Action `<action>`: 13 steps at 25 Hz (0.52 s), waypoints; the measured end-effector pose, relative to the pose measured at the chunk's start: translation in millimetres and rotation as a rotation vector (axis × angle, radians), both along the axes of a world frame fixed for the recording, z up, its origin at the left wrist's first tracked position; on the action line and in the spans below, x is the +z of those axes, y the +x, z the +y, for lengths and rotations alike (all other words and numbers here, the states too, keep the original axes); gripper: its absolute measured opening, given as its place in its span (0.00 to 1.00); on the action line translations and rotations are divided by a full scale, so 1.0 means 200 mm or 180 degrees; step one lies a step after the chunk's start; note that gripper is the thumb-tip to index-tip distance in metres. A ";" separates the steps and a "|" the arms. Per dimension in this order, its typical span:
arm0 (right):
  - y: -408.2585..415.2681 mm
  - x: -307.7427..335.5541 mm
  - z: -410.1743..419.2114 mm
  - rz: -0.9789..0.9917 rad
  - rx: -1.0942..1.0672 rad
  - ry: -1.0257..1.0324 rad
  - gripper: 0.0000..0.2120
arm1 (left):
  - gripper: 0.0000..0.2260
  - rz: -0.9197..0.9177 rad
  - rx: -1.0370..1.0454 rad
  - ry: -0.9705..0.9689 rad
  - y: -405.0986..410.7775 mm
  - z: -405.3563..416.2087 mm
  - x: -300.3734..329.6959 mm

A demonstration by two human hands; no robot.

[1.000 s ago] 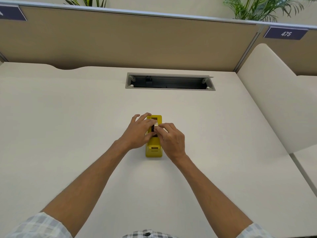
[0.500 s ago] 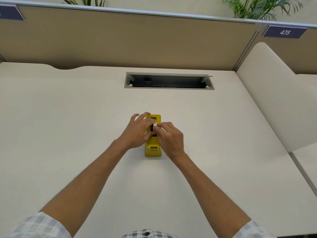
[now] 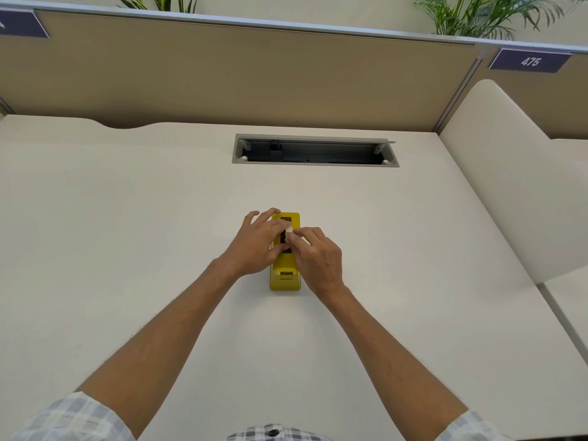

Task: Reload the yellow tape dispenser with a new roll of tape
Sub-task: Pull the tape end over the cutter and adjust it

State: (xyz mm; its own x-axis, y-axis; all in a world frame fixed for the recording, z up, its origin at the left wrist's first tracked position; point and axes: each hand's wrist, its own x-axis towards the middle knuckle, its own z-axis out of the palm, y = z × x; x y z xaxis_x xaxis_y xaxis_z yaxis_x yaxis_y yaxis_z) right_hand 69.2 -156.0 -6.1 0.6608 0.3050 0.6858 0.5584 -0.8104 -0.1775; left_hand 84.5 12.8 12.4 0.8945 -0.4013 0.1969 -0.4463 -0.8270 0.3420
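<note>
Dispenser (image 3: 285, 275), yellow, sits mid-desk (image 3: 127, 249), its long side running away from the person. Left hand (image 3: 256, 246) curls over its left side and grips it, while the right hand (image 3: 318, 259) pinches a small pale piece of tape (image 3: 289, 229) above its open top. Cable slot (image 3: 315, 151) lies well behind.
</note>
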 end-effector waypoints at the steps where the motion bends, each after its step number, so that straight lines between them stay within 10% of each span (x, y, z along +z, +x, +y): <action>1: 0.00 0.00 0.00 0.0007 -0.0028 -0.0004 0.04 | 0.15 0.0003 0.0005 -0.0002 0.00 0.00 0.00; 13: -0.02 0.05 0.00 0.0547 -0.0274 0.0600 0.06 | 0.17 0.0012 -0.0006 0.0041 0.00 0.00 0.00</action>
